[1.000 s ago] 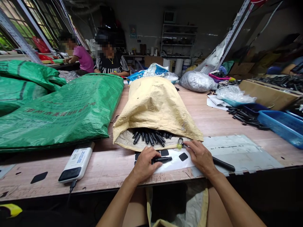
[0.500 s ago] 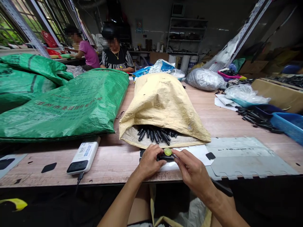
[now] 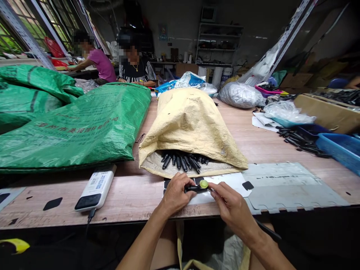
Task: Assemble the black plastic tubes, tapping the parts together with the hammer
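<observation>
My left hand (image 3: 176, 192) is closed around a black tube-shaped part (image 3: 193, 188) held level above the table's front edge. A round yellow-green disc (image 3: 204, 183) sits at that part's right end; whether it is fixed there or to the tool is unclear. In the closed fingers of my right hand (image 3: 233, 204) is a thin metal tool (image 3: 210, 189), its tip by the disc. Just beyond, a pale yellow woven sack (image 3: 191, 116) lies with its mouth towards me, and several similar black parts (image 3: 182, 161) show inside.
To the left lie a large green sack (image 3: 92, 123) and a white power bank (image 3: 95, 189) with a cable. Grey sheets (image 3: 289, 183), loose black parts (image 3: 302, 144) and a blue basket (image 3: 340, 150) are on the right. Two people sit across the table, one in striped sleeves (image 3: 137, 71).
The yellow-green disc and the tool tip have shifted slightly right, showing more of the black part. My right hand has moved a little right and down. The whole view has shifted slightly.
</observation>
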Demonstrator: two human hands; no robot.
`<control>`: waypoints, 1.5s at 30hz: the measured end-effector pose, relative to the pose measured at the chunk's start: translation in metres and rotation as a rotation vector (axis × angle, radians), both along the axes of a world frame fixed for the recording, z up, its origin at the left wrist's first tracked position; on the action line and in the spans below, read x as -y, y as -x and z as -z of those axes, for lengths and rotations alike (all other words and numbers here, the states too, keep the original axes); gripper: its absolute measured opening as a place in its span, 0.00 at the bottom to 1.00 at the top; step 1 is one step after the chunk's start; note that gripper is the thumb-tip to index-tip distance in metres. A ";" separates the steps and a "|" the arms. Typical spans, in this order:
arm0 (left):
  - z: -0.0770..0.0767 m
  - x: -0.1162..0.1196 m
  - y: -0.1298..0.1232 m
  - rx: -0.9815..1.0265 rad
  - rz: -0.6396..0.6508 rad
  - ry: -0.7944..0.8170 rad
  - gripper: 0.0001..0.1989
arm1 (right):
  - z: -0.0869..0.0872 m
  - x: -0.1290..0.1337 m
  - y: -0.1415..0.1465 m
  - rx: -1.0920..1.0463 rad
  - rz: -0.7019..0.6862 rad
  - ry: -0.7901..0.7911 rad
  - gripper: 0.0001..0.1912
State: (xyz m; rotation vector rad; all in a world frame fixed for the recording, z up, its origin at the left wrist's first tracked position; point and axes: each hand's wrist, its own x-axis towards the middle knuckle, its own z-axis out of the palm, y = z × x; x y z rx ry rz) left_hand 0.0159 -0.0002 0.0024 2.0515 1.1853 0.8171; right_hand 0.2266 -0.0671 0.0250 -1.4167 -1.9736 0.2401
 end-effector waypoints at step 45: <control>-0.016 0.077 -0.071 -0.314 0.866 0.544 0.20 | 0.040 -0.070 -0.086 0.279 0.170 -0.092 0.12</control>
